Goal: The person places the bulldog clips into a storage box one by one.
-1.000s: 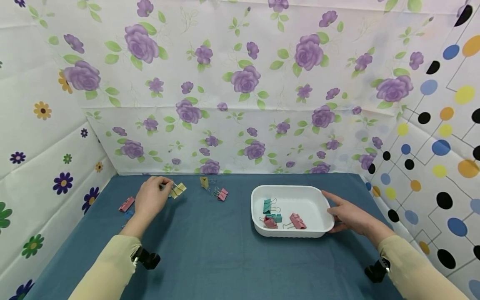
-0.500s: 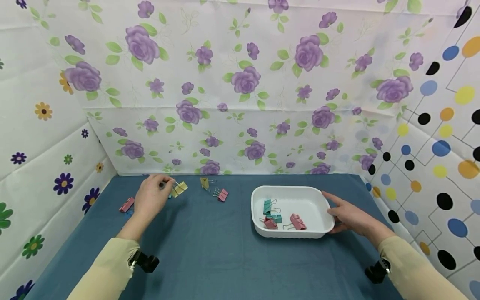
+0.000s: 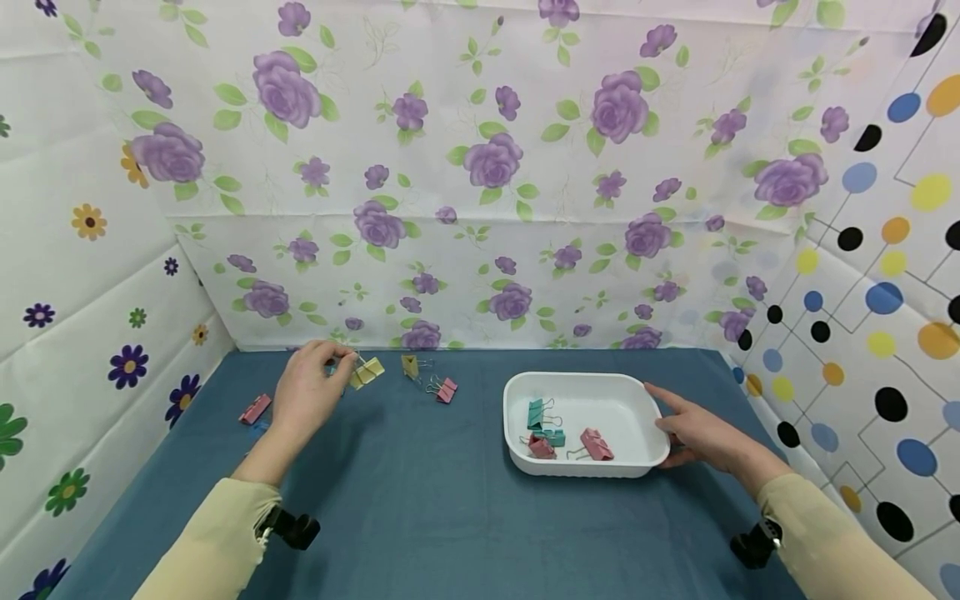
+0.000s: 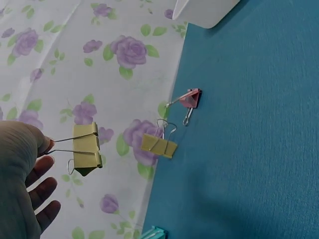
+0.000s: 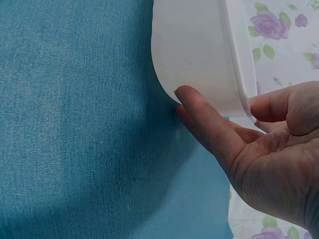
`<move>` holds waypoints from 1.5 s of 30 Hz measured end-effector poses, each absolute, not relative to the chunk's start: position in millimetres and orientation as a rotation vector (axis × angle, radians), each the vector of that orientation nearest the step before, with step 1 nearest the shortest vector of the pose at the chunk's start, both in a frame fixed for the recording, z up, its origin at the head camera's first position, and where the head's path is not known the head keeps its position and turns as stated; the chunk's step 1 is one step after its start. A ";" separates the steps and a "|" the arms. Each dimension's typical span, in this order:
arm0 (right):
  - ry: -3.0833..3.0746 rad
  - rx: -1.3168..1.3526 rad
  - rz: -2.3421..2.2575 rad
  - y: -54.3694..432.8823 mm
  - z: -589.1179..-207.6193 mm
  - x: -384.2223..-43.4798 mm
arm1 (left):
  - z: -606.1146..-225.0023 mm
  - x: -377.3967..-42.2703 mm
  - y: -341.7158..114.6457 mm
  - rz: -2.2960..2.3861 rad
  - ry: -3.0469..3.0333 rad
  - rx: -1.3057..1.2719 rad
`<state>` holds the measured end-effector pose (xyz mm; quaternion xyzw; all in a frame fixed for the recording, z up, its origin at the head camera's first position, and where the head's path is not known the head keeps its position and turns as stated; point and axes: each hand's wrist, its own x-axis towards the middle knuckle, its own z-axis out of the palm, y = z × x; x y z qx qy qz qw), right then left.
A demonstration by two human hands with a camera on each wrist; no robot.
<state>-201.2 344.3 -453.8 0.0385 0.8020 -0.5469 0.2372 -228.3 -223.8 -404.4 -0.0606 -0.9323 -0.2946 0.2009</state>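
Note:
My left hand (image 3: 309,387) pinches one wire handle of a yellow binder clip (image 3: 367,373) between thumb and fingertips. In the left wrist view that yellow binder clip (image 4: 85,144) hangs from the fingertips, its other fingers spread below. My right hand (image 3: 708,433) grips the right end of a white tray (image 3: 630,408); in the right wrist view, fingers (image 5: 204,114) lie along its outer wall with the thumb up at the rim. Two teal binder clips (image 3: 535,413) and two pink binder clips (image 3: 596,443) lie inside the tray.
Another yellow binder clip (image 3: 409,366) and a pink binder clip (image 3: 442,390) lie toward the back of the blue cloth (image 3: 450,517). Left of my left hand are a pink binder clip (image 3: 255,408) and a partly hidden blue one (image 3: 259,428). A floral sheet (image 3: 480,275) stands behind.
My left hand has moved slightly up and to the right, with the yellow binder clip in its pinch. The right hand and tray stay in place.

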 end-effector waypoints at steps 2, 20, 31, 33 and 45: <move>2.196 0.106 -1.501 344.5 -453.9 -201.2 | -402.4 -227.1 -221.8 -0.832 -2.599 -0.181; 2.200 0.108 -1.494 344.0 -452.7 -200.8 | -392.2 -221.0 -202.5 -0.869 -2.590 -0.271; 2.201 0.104 -1.496 343.2 -451.9 -199.8 | -388.0 -216.8 -189.3 -0.883 -2.579 -0.317; 2.206 0.098 -1.493 343.6 -451.8 -200.1 | -387.4 -216.4 -186.7 -0.883 -2.569 -0.334; 2.208 0.104 -1.498 342.4 -452.0 -199.5 | -381.3 -214.8 -172.0 -0.897 -2.539 -0.411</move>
